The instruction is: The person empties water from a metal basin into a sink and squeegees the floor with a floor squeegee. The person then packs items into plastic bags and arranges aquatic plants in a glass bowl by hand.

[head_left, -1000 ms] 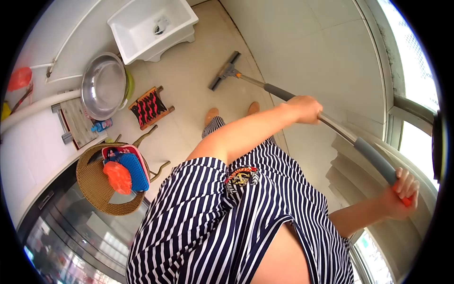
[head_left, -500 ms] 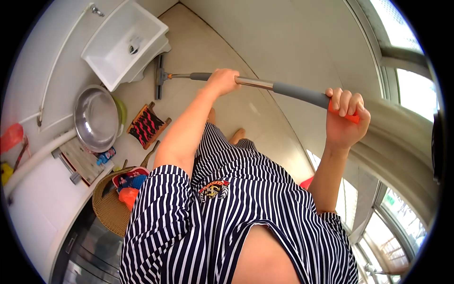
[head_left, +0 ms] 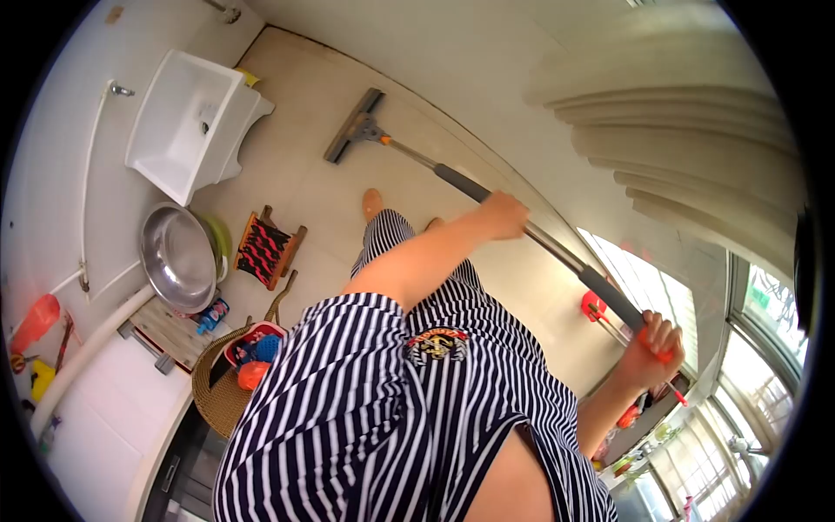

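Both hands grip a long-handled mop (head_left: 557, 252) with a metal pole and grey sleeves. My left hand (head_left: 503, 216) is wrapped round the middle of the pole, just below the upper-left grey sleeve. At the orange-trimmed top end of the handle, my right hand (head_left: 651, 357) has its fingers closed round the grip. The grey mop head (head_left: 355, 126) rests on the tiled floor (head_left: 296, 113), in front of my feet and apart from the white sink. Its underside is hidden.
On the left are a white sink (head_left: 174, 130), a steel basin (head_left: 178, 258), a small folding stool (head_left: 268, 248) and a woven basket (head_left: 213, 387). A curtain (head_left: 678, 130) hangs at the upper right. A red dustpan-like object (head_left: 593, 304) stands by the right wall.
The mop head has moved right, away from the sink, and turned at a slant. Both hands have moved right and down in view, and the pole slopes more steeply. My view has also turned.
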Available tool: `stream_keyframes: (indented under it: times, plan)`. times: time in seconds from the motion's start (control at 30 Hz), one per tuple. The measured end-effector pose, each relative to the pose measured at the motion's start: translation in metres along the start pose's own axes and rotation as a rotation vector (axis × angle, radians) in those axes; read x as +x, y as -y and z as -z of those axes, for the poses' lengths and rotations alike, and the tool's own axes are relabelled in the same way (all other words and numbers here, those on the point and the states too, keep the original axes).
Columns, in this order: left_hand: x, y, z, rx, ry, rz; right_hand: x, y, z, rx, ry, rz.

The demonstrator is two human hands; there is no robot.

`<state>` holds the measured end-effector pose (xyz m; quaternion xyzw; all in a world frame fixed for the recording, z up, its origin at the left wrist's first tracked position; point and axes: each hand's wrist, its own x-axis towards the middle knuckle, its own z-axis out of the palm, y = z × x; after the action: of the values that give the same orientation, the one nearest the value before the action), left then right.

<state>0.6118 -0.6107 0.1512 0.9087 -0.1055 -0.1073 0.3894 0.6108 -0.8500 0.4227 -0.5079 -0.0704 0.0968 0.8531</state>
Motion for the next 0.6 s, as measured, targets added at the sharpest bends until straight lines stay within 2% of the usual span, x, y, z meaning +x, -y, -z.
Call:
stream_keyframes:
  times: [0.03, 0.07, 0.17, 0.23, 0.27, 0.3, 0.37, 0.43, 0.5, 0.53, 0.6]
  plan:
    - [0.007, -0.017, -0.013, -0.041, 0.012, -0.036, -0.013, 0.011, 0.013, 0.042, -0.001, 0.014]
    - [0.015, -0.035, -0.024, -0.052, 0.093, -0.025, -0.029, 0.024, 0.026, 0.088, -0.1, 0.03]
    - [0.037, -0.084, -0.055, -0.073, 0.25, -0.036, -0.068, 0.058, 0.071, -0.092, -0.445, 0.12]
    - [0.047, -0.1, -0.077, -0.057, 0.379, -0.023, -0.085, 0.076, 0.073, -0.919, -0.779, -0.054]
    - [0.044, -0.102, -0.086, -0.023, 0.4, -0.044, -0.096, 0.082, 0.098, -1.326, -0.78, -0.087]
    - [0.04, -0.103, -0.092, 0.008, 0.419, -0.064, -0.1, 0.076, 0.103, -1.589, -0.72, -0.041]
    - [0.037, -0.097, -0.101, -0.004, 0.447, -0.057, -0.105, 0.068, 0.148, -1.446, -0.701, -0.383]
    - [0.037, -0.088, -0.11, -0.016, 0.329, -0.049, -0.092, 0.059, 0.181, -1.555, -0.687, -0.348]
    - [0.042, -0.073, -0.106, -0.003, 0.288, -0.014, -0.074, 0.051, 0.195, -1.65, -0.459, -0.184]
    - [0.045, -0.063, -0.1, 0.006, 0.243, 0.02, -0.05, 0.046, 0.142, -1.605, -0.499, -0.376]
    - [0.047, -0.04, -0.083, 0.011, 0.184, 0.063, -0.024, 0.026, 0.131, -1.582, -0.429, -0.356]
